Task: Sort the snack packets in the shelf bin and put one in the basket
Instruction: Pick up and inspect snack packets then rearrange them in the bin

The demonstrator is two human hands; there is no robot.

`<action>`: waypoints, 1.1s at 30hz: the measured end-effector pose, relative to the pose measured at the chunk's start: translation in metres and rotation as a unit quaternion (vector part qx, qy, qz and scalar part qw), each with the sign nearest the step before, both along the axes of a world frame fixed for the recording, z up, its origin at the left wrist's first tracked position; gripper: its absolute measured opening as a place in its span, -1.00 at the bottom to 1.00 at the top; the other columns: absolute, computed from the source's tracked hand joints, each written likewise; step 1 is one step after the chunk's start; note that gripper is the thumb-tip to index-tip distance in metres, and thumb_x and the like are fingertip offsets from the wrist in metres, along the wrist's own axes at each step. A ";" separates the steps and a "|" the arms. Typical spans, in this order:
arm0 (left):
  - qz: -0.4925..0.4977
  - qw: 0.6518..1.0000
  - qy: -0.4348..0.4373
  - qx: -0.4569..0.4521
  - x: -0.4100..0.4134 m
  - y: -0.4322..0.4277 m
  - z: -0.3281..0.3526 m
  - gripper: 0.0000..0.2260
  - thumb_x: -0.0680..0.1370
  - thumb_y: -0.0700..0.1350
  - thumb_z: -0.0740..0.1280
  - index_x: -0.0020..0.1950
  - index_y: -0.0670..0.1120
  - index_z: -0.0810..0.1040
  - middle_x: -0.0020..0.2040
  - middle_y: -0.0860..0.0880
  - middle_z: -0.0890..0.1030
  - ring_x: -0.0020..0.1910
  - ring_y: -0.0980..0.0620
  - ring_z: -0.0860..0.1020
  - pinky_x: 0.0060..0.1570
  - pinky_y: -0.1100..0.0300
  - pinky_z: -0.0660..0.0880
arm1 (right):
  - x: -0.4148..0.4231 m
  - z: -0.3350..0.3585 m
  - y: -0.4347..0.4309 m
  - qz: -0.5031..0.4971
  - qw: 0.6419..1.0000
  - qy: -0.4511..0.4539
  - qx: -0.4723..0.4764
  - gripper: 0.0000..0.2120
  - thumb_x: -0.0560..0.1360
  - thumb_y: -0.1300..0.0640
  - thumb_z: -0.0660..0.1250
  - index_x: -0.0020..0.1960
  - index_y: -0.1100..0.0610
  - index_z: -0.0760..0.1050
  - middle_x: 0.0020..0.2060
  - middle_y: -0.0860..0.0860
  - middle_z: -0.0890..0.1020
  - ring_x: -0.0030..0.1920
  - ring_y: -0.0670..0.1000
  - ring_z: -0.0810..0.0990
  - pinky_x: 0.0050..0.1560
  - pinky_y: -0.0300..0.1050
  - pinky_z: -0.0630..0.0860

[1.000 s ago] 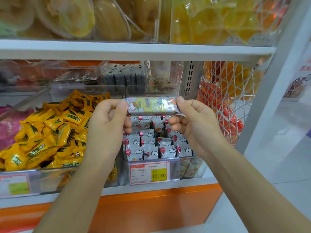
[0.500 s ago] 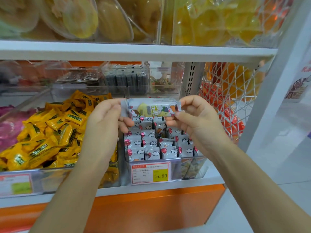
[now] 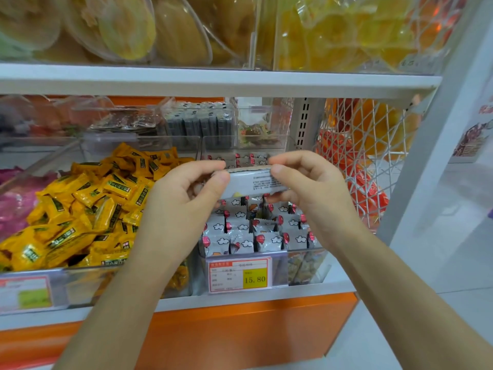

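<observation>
Centre frame, I see both hands on one snack packet (image 3: 250,181), held level, its printed text side facing me. Left hand (image 3: 184,201) pinches its left end, thumb in front. Right hand (image 3: 306,193) pinches the right end, fingers curled. The packet is just above the clear shelf bin (image 3: 306,265) of grey cloud-print packets (image 3: 240,236). Price tag (image 3: 240,275) on the bin front, lower centre. Yellow packets (image 3: 88,209) heaped at left.
</observation>
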State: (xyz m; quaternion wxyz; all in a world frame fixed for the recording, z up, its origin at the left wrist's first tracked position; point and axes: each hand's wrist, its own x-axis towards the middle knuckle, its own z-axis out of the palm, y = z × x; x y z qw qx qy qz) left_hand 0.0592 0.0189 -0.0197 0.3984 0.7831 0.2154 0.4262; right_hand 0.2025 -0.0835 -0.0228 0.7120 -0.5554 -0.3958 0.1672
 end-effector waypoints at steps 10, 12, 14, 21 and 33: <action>-0.011 1.000 -0.013 0.003 0.005 -0.009 -0.002 -0.92 0.45 -0.03 0.28 -0.21 0.13 0.54 -0.24 0.02 0.54 -0.26 0.02 0.50 -0.33 0.09 0.49 | -0.008 -0.002 0.002 -0.139 0.986 -0.096 -0.009 -0.81 0.46 0.17 0.37 -0.32 0.13 0.49 -0.42 -0.22 0.53 -0.37 -0.22 0.45 -0.33 -0.35 0.41; 0.011 1.000 -0.018 0.004 0.007 -0.006 -0.003 -0.86 0.48 -0.08 0.26 -0.27 0.05 0.53 -0.22 0.03 0.55 -0.26 0.03 0.50 -0.28 0.00 0.51 | -0.008 -0.001 0.001 -0.121 0.988 -0.097 -0.013 -0.86 0.45 0.14 0.38 -0.28 0.12 0.55 -0.34 -0.14 0.59 -0.28 -0.12 0.52 -0.24 -0.23 0.50; 0.030 0.999 -0.023 -0.002 0.008 -0.004 -0.003 -0.83 0.51 -0.11 0.24 -0.28 -0.04 0.51 -0.24 -0.04 0.54 -0.30 0.03 0.51 -0.35 0.07 0.53 | -0.006 0.000 -0.001 -0.081 0.993 -0.090 -0.009 -0.95 0.44 0.12 0.39 -0.20 0.02 0.61 -0.24 -0.08 0.64 -0.20 -0.07 0.59 -0.16 -0.19 0.54; 0.051 0.998 -0.021 -0.005 0.020 -0.004 0.001 -0.82 0.60 -0.05 0.13 -0.08 0.02 0.52 -0.27 0.02 0.58 -0.39 0.22 0.54 -0.42 0.25 0.47 | 0.008 0.008 -0.011 -0.002 0.994 -0.109 -0.012 -0.68 0.41 0.29 0.41 0.09 -0.03 0.59 -0.03 -0.02 0.68 -0.06 -0.02 0.65 -0.07 -0.13 0.61; -0.067 0.864 0.448 0.222 0.067 0.006 -0.031 -0.48 0.60 0.18 -0.12 0.50 -0.03 0.13 0.53 0.05 0.07 0.50 0.11 -0.08 0.43 -0.06 -0.21 | 0.036 0.001 -0.005 -0.254 0.952 -0.163 -0.056 -0.83 0.44 0.13 0.41 0.01 0.04 0.49 -0.13 -0.02 0.60 -0.11 0.02 0.60 -0.12 -0.13 0.59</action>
